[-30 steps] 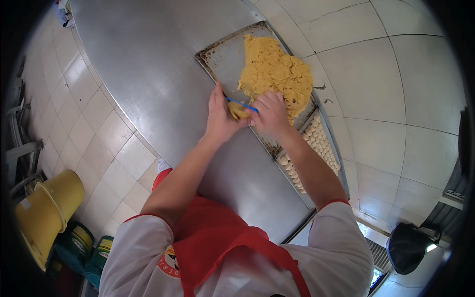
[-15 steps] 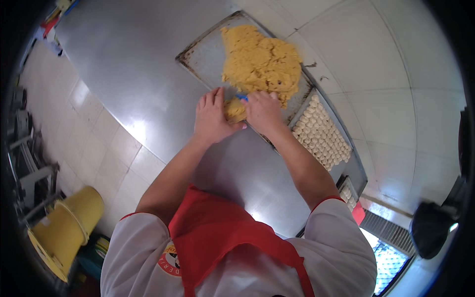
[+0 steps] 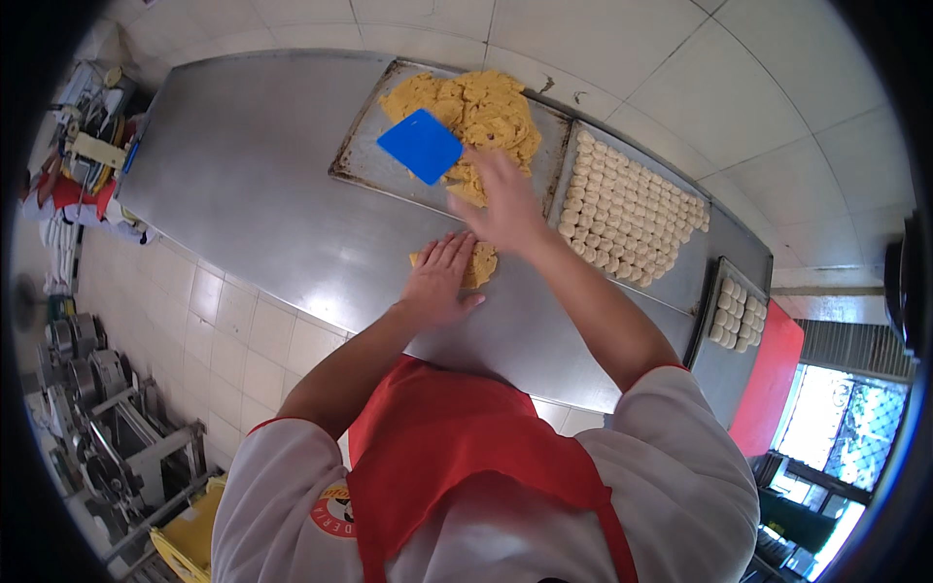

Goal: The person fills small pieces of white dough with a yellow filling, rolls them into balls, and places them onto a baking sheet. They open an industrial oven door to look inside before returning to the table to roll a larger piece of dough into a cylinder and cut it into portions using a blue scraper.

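Note:
My left hand point(image 3: 442, 277) lies with fingers outstretched on a small piece of yellow dough point(image 3: 481, 265) on the steel table point(image 3: 243, 175). Above it, my slightly blurred right hand point(image 3: 501, 199) has its fingers apart, with fingertips at the right edge of a flat blue scraper point(image 3: 418, 144). The scraper lies over a large, rough mass of yellow dough point(image 3: 496, 102) on a worn metal tray point(image 3: 355, 165); whether the fingertips still touch it is unclear.
A tray of pale dough balls point(image 3: 627, 204) sits right of the dough tray, and a smaller tray of balls point(image 3: 739, 311) farther right, beside a red panel point(image 3: 768, 379). Utensils and cloths point(image 3: 92, 155) crowd the left end. Machinery point(image 3: 107, 428) and a yellow bucket point(image 3: 190, 525) stand at lower left.
My view has shifted. My right hand has lifted the blue scraper from the small dough piece to over the tray and opened. My left hand has flattened onto the small piece on the table.

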`<state>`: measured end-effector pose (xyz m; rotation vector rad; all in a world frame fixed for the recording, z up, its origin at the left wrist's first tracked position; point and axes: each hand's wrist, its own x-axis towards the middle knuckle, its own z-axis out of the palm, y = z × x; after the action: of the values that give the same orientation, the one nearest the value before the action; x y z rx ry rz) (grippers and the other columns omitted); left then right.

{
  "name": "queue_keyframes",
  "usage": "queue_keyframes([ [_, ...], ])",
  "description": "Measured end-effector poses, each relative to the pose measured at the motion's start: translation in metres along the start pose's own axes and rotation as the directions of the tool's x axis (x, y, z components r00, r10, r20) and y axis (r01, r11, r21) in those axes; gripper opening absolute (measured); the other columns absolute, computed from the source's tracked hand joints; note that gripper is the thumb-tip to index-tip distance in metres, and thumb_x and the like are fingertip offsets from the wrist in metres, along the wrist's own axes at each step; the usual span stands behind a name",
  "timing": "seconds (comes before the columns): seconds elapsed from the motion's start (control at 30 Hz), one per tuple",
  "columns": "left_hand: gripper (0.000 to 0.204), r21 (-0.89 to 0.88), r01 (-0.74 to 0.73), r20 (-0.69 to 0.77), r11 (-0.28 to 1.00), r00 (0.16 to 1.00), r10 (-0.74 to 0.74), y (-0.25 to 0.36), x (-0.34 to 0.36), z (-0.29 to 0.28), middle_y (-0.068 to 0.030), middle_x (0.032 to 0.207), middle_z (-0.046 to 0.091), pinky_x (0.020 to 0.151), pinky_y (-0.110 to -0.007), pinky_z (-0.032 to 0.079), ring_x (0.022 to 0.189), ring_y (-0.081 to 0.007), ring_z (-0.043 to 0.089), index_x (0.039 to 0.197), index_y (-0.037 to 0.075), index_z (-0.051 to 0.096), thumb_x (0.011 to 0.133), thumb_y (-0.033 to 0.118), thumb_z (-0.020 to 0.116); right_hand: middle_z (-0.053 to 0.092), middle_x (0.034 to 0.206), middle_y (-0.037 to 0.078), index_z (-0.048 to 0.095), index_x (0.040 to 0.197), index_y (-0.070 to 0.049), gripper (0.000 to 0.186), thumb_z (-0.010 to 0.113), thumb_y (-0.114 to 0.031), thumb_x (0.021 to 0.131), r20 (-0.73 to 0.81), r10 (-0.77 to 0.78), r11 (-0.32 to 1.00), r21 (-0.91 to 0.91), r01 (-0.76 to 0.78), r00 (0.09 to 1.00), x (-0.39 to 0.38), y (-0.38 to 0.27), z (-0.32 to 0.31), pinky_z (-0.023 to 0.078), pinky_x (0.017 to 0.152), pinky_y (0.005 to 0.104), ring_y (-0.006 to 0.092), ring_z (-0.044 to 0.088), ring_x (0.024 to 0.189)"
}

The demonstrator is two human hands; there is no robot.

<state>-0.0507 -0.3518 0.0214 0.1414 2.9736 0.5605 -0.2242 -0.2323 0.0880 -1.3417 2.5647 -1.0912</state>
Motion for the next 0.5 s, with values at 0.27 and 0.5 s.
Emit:
queue_keyframes([
  [0.27,0.099,-0.165,-0.216,-0.153,0.962,0.969,0.192,-0.063,0.002,0.017,-0.0241,0.143,0.051,0.114,-0.052,0.042,0.131,-0.045,0.049,0.155,-0.004,0.039,0.084,0.049,0.086,0.047,0.155,0.019,0.05,0.155,-0.01,0.102,0.093,-0.052,0.072,0.163,-0.025,0.995,-0.089,0.04,0.986,-0.114,0.016,0.075,0.039,0.119,0.0536,0.0426,0.044,0.141],
  [0.5,0.074,-0.366,-0.396,-0.078,0.842,0.915,0.397,-0.073,-0.015,0.016,-0.0237,0.128,0.054,0.105,-0.05,0.047,0.122,-0.045,0.052,0.14,0.001,0.054,0.087,0.043,0.084,0.058,0.135,0.017,0.062,0.14,-0.012,0.081,0.093,-0.043,0.072,-0.052,0.198,0.977,-0.067,-0.201,0.979,-0.17,-0.008,0.12,0.043,0.112,0.0542,0.0403,0.053,0.127],
])
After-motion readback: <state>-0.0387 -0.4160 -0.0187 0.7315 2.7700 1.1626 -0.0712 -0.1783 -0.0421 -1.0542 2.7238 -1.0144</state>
